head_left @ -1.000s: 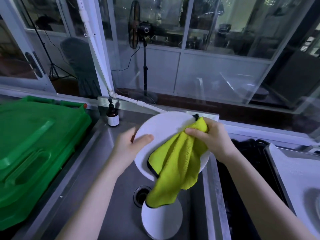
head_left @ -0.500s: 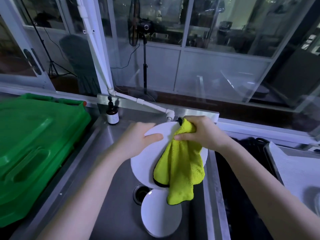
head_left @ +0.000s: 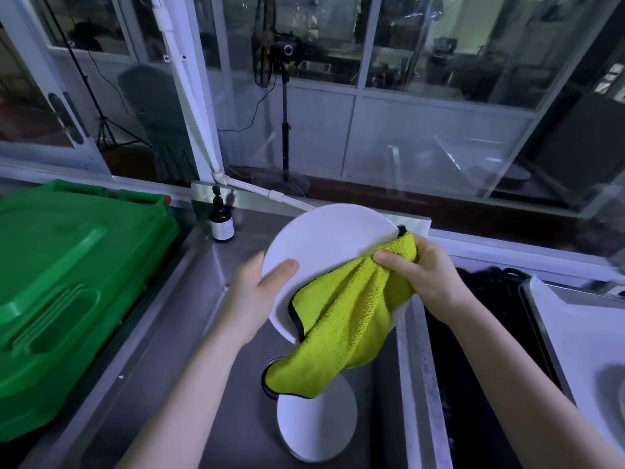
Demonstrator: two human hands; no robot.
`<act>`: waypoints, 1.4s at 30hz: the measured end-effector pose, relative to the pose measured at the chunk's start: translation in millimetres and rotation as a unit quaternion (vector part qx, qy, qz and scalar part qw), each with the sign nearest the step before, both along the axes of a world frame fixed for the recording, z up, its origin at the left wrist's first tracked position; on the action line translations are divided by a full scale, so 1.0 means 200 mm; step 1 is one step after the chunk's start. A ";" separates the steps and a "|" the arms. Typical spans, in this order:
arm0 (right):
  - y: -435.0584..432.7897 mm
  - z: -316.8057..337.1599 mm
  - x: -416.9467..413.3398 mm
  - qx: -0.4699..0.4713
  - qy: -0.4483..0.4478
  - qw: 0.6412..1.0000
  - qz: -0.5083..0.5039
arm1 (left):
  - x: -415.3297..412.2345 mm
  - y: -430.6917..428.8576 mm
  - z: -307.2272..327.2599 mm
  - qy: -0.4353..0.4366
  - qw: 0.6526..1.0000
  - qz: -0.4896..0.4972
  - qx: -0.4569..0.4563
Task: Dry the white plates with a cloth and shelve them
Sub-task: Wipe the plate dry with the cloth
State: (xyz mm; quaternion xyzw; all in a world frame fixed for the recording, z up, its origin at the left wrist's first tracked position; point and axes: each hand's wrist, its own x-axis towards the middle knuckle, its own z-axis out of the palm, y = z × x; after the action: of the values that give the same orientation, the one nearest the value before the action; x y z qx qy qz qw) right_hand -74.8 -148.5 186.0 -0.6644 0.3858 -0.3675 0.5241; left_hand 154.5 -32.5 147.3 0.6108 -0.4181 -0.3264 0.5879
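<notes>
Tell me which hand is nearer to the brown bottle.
Left. The left hand holds the plate below and right of the brown bottle; the right hand grips the cloth farther right.

Plate (head_left: 318, 421) in sink (head_left: 189, 333) — bin (head_left: 67, 265) left

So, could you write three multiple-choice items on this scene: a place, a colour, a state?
1. Where is the brown bottle? A on a shelf; B at the back left corner of the sink; C on the floor.
2. What colour is the cloth? A yellow-green; B red; C blue.
3. How is the upper plate? A flat in the sink; B broken; C held tilted by the left hand.
Key: B, it stands on the steel by the back wall; A, plainly yellow-green; C, the thumb lies on its face.
</notes>
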 end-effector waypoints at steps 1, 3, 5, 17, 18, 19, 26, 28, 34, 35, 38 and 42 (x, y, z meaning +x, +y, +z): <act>-0.01 0.02 0.00 -0.018 0.022 1.000 0.009 | 0.03 -0.01 0.04 -0.032 0.999 -0.018 0.003; -0.02 0.07 0.02 -0.065 0.079 0.994 0.030 | 0.06 -0.05 0.13 -0.123 0.990 -0.069 0.013; -0.02 0.11 0.08 -0.160 0.168 0.971 0.054 | 0.04 -0.10 0.21 -0.240 0.962 -0.126 0.031; 0.09 -0.05 0.05 -0.002 -0.040 0.997 -0.071 | -0.07 0.04 -0.11 0.112 0.992 0.052 0.028; 0.10 -0.06 0.04 0.010 -0.038 0.997 -0.069 | -0.07 0.04 -0.11 0.107 0.992 0.057 0.025; 0.10 -0.06 0.04 0.014 -0.029 0.997 -0.063 | -0.06 0.03 -0.10 0.088 0.994 0.052 0.024; 0.05 0.11 0.09 -0.171 0.171 0.968 0.060 | 0.04 -0.07 0.15 -0.225 0.965 -0.134 0.024; 0.06 0.12 0.13 -0.231 0.221 0.944 0.087 | 0.01 -0.10 0.17 -0.301 0.941 -0.154 0.016; 0.07 0.05 0.05 -0.151 0.102 0.983 -0.022 | 0.05 0.00 0.01 -0.062 0.997 -0.044 -0.021; 0.08 0.02 0.03 -0.104 0.052 0.992 -0.039 | 0.04 0.02 -0.04 -0.030 0.999 -0.022 -0.019; 0.10 -0.06 0.01 -0.011 -0.019 0.997 -0.069 | 0.00 0.04 -0.12 0.029 0.999 0.004 -0.013; 0.09 -0.05 0.00 0.000 0.006 0.999 -0.037 | 0.03 0.01 -0.05 -0.057 0.998 0.011 -0.017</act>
State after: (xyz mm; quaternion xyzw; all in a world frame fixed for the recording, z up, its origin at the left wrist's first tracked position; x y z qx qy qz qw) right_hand -74.4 -129.9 176.5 -0.6519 0.4135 -0.3826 0.5077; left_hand 159.5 -30.6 137.3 0.6226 -0.4497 -0.2779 0.5769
